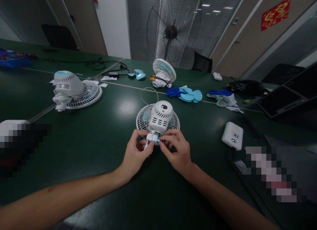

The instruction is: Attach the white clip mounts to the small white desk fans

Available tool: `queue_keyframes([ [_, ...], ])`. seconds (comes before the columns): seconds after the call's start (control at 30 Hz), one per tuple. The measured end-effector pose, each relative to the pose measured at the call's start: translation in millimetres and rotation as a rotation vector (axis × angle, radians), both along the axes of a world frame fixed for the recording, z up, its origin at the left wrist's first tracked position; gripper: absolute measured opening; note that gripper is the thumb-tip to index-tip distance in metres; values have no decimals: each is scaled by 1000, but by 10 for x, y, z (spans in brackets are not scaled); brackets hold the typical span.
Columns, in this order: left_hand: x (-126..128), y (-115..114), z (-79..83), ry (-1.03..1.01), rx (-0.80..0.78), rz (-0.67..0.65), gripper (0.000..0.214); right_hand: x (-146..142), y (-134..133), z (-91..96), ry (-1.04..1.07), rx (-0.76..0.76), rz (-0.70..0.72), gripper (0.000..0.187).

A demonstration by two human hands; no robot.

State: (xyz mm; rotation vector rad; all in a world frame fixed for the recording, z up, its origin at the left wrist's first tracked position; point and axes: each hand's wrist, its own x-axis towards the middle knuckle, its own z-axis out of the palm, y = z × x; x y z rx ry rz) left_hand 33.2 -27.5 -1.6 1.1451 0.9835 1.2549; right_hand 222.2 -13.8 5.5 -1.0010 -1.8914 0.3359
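Forearms [74, 193] nearest; left hand [135, 154] pinching fan's [161, 117] white bracket [150, 137], right hand [178, 151] pinching light-blue knob [157, 139].

Bare forearms [81, 189] slant inward; the left hand [135, 153] and right hand [180, 152] nearly meet, fingers [171, 138] bent, each pinching.

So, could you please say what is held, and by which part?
The nearest fan: left hand grips its white mount, right hand its light-blue knob.
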Motion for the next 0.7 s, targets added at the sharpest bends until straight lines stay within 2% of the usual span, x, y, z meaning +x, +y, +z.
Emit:
queue_keyframes([
  [0.6,6,20,-33,-8,25,9,34,3,21,-37,16,-39,29,4],
  [0.7,8,20,-31,-16,31,11,33,4,-19,-32,11,-50,40,20],
])
